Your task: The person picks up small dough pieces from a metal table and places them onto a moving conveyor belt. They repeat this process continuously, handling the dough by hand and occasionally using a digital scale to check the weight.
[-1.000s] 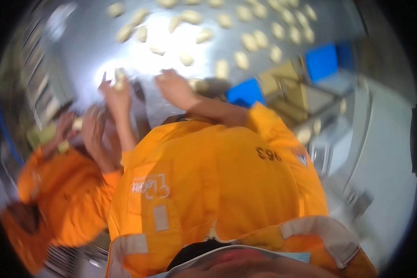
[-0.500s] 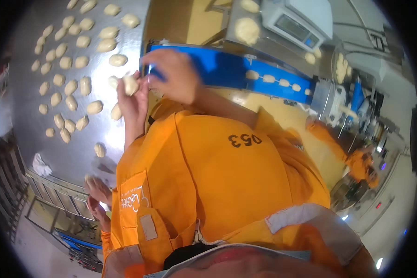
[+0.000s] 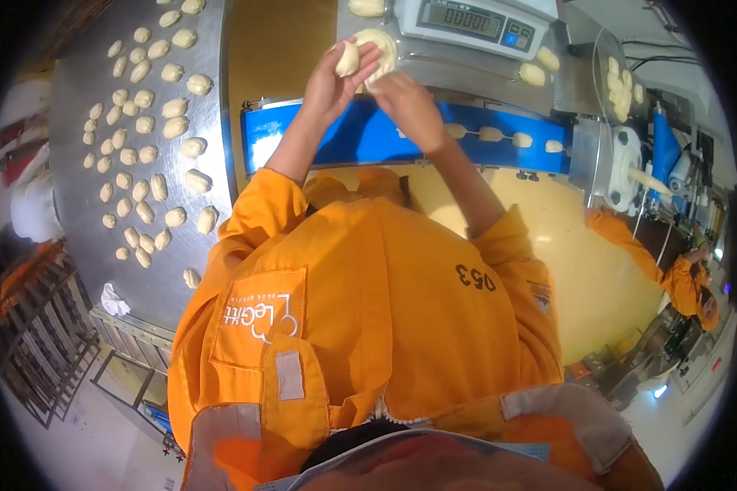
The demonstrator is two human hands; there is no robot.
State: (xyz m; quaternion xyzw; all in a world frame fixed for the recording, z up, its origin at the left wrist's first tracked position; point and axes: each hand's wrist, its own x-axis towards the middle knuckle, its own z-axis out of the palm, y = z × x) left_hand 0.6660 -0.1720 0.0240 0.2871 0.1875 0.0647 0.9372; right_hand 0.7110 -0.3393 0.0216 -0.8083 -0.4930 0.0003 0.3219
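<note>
Two hands [image 3: 327,88], one scale [image 3: 483,29], one blue conveyor belt [image 3: 368,131], over forty dough pieces [image 3: 197,181]

White digital scale [image 3: 477,42] at top, right of centre; grey display and blue keys [image 3: 516,38] on its front face; dark cables [image 3: 659,59] near the right wall; white rounded machine part [image 3: 625,168] at right, blue cone-shaped item [image 3: 665,151] just beside it; co-worker [image 3: 685,286] in orange at far right, partly blurred; yellow floor [image 3: 549,245] left of that person; crumpled white cloth [image 3: 115,299] at the near end of the steel table [image 3: 90,254]; slatted metal rack [image 3: 45,340] at lower left; bright light [image 3: 660,391] at lower right.
</note>
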